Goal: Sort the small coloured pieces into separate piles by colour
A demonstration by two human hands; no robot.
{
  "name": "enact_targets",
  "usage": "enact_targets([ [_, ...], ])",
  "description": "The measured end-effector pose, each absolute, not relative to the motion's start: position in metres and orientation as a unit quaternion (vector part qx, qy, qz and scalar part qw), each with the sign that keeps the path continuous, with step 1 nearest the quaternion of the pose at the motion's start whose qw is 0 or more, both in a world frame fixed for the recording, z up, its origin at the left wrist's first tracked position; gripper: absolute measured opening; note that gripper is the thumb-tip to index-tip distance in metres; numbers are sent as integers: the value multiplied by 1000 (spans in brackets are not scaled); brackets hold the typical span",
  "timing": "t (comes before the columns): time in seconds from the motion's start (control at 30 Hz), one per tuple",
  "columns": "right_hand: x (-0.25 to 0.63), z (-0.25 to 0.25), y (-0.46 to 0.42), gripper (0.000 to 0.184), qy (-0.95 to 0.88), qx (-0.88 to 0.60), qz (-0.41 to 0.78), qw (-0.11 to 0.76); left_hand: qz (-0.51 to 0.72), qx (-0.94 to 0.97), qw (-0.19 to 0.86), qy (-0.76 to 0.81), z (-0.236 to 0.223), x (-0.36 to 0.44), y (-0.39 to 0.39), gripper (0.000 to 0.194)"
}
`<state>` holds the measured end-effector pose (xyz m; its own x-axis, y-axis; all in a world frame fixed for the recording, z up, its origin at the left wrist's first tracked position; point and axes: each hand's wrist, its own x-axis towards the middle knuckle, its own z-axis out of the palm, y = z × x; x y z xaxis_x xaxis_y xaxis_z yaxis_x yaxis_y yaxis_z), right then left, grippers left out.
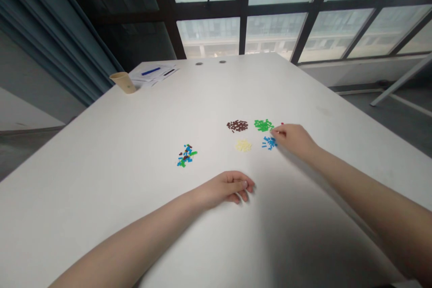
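**R hand** (294, 139): 1. Fingertips (274, 132) brought together in a pinch at edge of piles; any piece held too small to tell. Arm reaches in low from the side, so tips get at the piles.

**L hand** (229, 187): 1. Fingers loosely curled, resting on table, nothing held. Lies short of all piles, nearest the cream one.

**Tiny plastic bricks**, grouped by colour, piles kept apart so colours don't mix:
- blue pile (269, 143): directly below R fingertips, nearest of all.
- red bits (282, 123): just past R fingertips; approx. 1–2, too small to tell.
- green pile (263, 125): just beyond tips.
- cream pile (243, 145): beside blue, on far side from R hand.
- brown pile (237, 125): past green, further from tips.
- mixed pile (186, 155): blue, green, red, brown together, well apart from R tips, off past L fingers.

Count: 4 single-colour piles, 1 mixed, plus red bits; pieces per pile too many to count.

Further out, far end of white table (77, 198): 1 paper cup (123, 82), loose papers (153, 76), 1 blue pen (150, 71), 1 black pen (168, 72).
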<state>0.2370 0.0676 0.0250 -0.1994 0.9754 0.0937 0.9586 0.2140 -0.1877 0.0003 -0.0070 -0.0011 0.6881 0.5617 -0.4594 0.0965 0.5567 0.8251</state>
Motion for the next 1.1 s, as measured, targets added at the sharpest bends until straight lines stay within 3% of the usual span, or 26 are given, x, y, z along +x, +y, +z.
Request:
enact_targets([
  [0.13,192,17,5,25,-829,-546,111,49,128,641,638,407,4,-4,-5,21],
  [0.3,170,-9,-27,18,-860,-501,86,49,37,817,113,565,21,-22,8,27],
  [0.4,173,-15,-23,18,-862,-496,93,50,-41,746,-76,661,27,-37,18,30],
  [0.67,178,-16,-20,18,-866,-485,107,64,-116,720,-110,675,20,-53,33,31],
  [1.1,180,-15,-19,17,-866,-477,127,83,-102,734,-124,660,21,-52,29,28],
])
